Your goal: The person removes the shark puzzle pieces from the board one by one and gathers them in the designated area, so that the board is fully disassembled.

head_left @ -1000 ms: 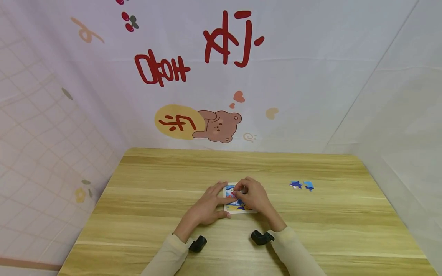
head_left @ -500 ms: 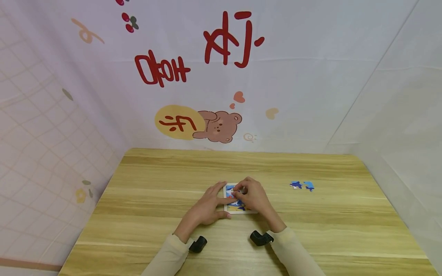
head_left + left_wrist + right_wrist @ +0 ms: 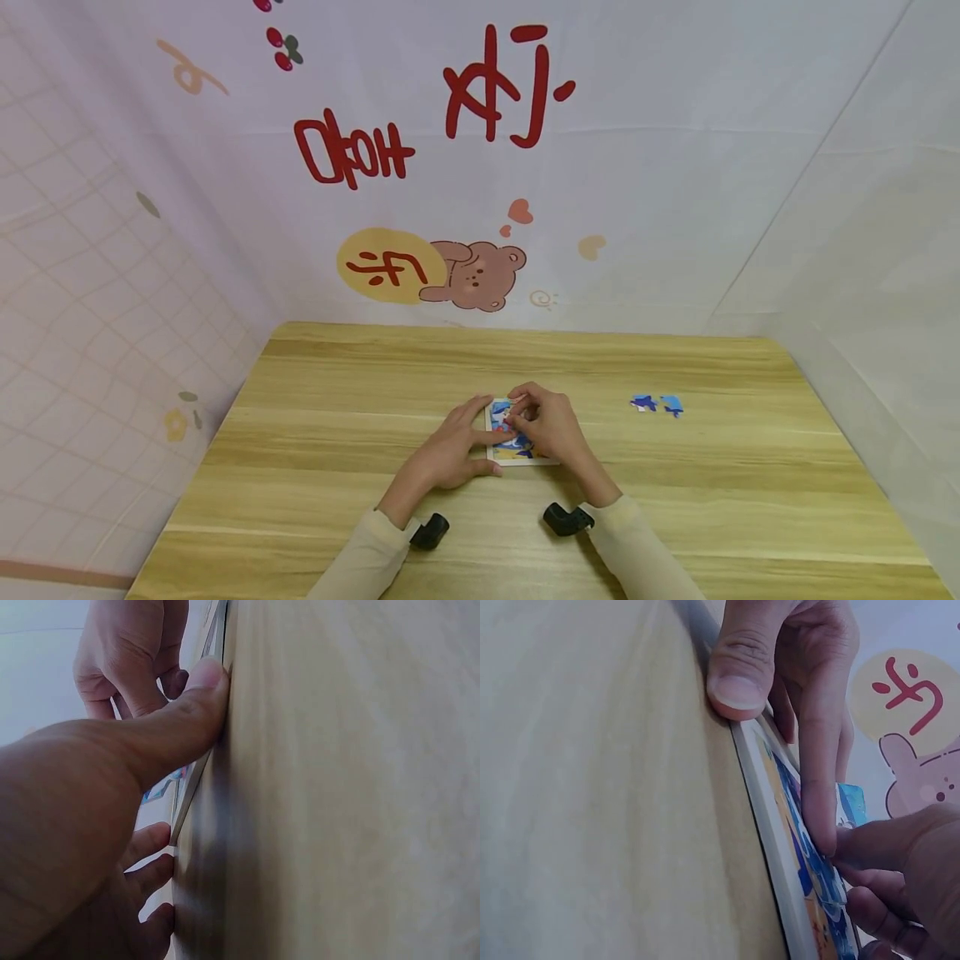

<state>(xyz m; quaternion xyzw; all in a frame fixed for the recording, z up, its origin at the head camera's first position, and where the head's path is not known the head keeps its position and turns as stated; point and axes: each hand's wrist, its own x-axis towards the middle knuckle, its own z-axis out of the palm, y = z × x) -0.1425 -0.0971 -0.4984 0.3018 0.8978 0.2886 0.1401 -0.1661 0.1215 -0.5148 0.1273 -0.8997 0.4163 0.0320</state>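
A small jigsaw puzzle in a pale frame (image 3: 525, 463) lies on the table, showing a blue sea picture. My left hand (image 3: 450, 450) rests along its left side with fingers spread. Its thumb touches the near edge and its index finger presses on the picture, as the right wrist view shows. Over the right part of the board, my right hand (image 3: 553, 425) pinches a light blue puzzle piece (image 3: 853, 801) between thumb and fingers. That piece stands tilted up from the picture. The right hand covers much of the board.
Two loose blue puzzle pieces lie to the right of the board: a dark blue one (image 3: 643, 403) and a lighter one (image 3: 672, 405). The wooden table (image 3: 360, 367) meets a printed white curtain (image 3: 660, 167) at the back.
The right hand's fingers have shifted slightly over the picture, the index finger moving back and a little to the right. The left hand stays in place.
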